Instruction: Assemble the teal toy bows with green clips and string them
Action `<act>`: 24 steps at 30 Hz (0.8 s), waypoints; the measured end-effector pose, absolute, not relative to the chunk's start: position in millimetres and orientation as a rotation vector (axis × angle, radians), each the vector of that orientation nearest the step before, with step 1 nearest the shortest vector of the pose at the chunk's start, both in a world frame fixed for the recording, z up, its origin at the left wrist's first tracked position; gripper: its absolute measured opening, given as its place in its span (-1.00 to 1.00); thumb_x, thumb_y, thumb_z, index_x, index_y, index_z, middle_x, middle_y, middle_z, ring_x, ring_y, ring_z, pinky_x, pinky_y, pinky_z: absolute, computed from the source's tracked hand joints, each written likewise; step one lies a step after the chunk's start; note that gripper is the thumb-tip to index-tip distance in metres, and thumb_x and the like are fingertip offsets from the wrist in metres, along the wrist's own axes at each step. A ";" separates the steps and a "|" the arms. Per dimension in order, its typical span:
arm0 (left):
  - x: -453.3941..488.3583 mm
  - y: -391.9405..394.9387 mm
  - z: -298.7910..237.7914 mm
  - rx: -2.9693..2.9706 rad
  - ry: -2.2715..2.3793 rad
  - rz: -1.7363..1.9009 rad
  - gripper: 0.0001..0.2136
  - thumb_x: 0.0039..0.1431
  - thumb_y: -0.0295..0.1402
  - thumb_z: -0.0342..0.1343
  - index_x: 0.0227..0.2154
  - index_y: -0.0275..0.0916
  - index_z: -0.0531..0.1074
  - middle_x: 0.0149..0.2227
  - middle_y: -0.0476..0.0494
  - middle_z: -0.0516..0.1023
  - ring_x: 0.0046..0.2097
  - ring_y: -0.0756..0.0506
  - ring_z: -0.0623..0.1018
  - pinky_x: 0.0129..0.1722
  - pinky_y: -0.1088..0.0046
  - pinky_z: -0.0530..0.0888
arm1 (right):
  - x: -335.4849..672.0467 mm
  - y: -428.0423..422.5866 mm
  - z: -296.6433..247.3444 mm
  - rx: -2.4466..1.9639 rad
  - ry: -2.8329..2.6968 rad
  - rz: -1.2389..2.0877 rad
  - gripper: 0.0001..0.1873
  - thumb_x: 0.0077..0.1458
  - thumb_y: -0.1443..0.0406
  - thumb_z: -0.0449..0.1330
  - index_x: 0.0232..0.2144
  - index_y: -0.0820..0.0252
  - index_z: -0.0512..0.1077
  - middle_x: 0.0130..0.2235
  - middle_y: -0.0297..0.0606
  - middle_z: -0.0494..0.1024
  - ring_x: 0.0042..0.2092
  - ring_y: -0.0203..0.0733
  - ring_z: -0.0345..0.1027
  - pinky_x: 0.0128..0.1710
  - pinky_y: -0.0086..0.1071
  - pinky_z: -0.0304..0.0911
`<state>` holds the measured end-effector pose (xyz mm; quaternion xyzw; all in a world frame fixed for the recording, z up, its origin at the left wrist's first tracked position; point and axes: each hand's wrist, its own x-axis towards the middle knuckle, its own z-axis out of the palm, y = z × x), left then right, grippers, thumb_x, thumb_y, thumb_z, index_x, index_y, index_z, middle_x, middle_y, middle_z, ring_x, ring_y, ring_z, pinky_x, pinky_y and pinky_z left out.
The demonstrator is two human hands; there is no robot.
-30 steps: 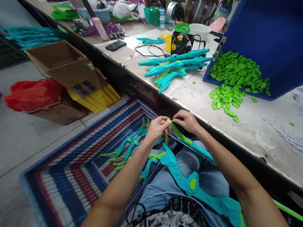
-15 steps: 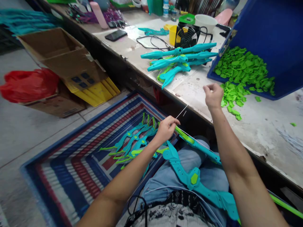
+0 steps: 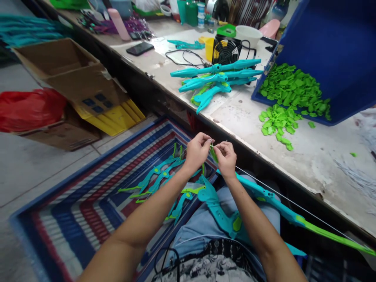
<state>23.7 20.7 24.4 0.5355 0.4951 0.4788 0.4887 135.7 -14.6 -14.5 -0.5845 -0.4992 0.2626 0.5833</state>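
The right hand (image 3: 226,157) has come back from the far table; both hands' fingers, the left hand (image 3: 197,150) too, now pinch the white string (image 3: 293,203) at the green tip (image 3: 214,154) of the bow.

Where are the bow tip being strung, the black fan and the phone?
bow tip (image 3: 213,153), head view, green end between both hands.
black fan (image 3: 225,51), head view, middle of its round grille.
phone (image 3: 140,48), head view, centre of its dark screen.
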 end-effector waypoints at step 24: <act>16.2 27.2 24.9 0.818 0.870 0.874 -0.88 -0.25 -0.43 0.23 -0.54 -0.34 0.50 -0.51 -0.10 0.53 -0.45 -0.03 0.51 -0.40 0.43 0.48 | 150.3 -6.8 5.0 -1.259 -1.646 0.335 -0.78 0.23 0.24 0.05 -0.31 0.09 0.50 -0.27 -0.23 0.49 -0.20 -0.21 0.39 -0.15 -0.32 0.34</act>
